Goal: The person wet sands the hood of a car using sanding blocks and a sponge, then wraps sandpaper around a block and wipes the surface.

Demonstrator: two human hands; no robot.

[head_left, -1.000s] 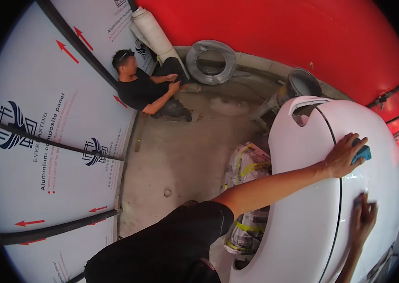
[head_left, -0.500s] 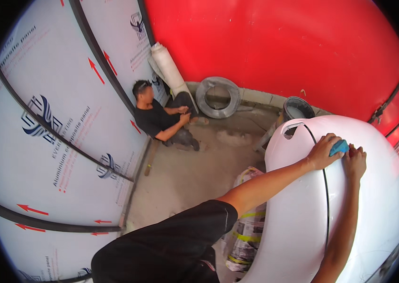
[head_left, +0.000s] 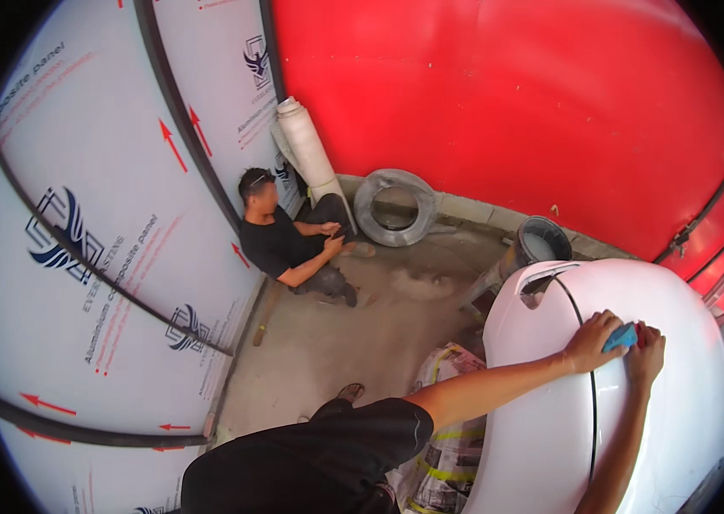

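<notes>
L hand (head_left: 592, 344): fingers bent round blue block (head_left: 621, 337), gripping it; block sat on upper face of white car bodywork (head_left: 679, 351), just R of black seam (head_left: 593, 403). R hand (head_left: 647, 355): fingers curled at far side of block, v. close to L hand; small dark-red item (head_left: 641, 334) showed by fingertips, mostly hidden; couldn't tell if pinched. Bodywork, cont'd: curved, glossy, w/ cut-out opening (head_left: 536, 295) nr far L end. L arm, blk sleeve (head_left: 379, 428), reached across from lower L; bare R forearm (head_left: 623, 437) came up from lower edge. Beside bodywork, L: printed paper covering (head_left: 448, 463) w/ yellow tape strips. Beyond far end: dk bucket (head_left: 513, 257), grey inside. Farther back, nr wall foot: grey coil (head_left: 364, 210), ring-shaped. L of coil: off-white roll (head_left: 306, 150), leaning in corner. In front of roll: 2nd person (head_left: 281, 240), blk top, seated low, hands together in front. Floor (head_left: 319, 334): grey-brown. Back wall (head_left: 482, 111): red. L side: white panels (head_left: 131, 120), dk framing bars, red arrows.
</notes>
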